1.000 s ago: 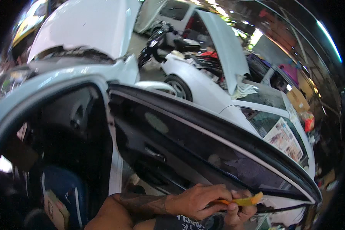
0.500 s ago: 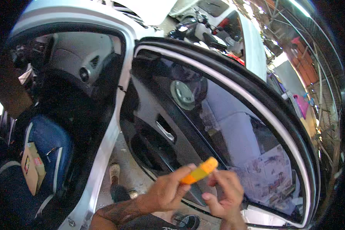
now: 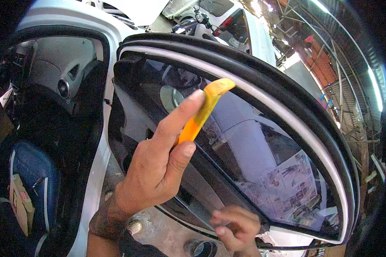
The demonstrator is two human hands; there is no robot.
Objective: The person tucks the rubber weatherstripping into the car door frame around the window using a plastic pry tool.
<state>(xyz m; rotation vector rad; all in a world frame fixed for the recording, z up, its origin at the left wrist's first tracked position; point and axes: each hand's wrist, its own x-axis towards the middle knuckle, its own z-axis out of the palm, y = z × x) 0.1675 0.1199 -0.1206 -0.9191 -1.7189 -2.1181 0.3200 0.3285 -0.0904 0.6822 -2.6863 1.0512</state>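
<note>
My left hand (image 3: 152, 171) is raised in front of the open car door. Its thumb and index finger grip a flat orange-and-yellow strip-like tool (image 3: 198, 116), which looks like plastic and has a curved upper end. The tool is tilted, its tip close to the door's window frame. Lower and to the right, my right hand (image 3: 236, 227) is held near the bottom of the door with nothing in it. Its fingers are loosely bent and apart from the thumb. The dark tinted window (image 3: 240, 145) lies beyond both hands.
The white car's doorway stands open at left, with a blue seat (image 3: 30, 167) carrying a cardboard box (image 3: 22, 205). Black rubber seal (image 3: 261, 73) edges the door. A black round container (image 3: 200, 247) is on the floor. A motorcycle (image 3: 197, 25) is parked behind the door.
My left hand has lifted the tool up and away from my right hand, turning it more upright. My right hand has dropped lower. The view has shifted, so the door appears further left.
</note>
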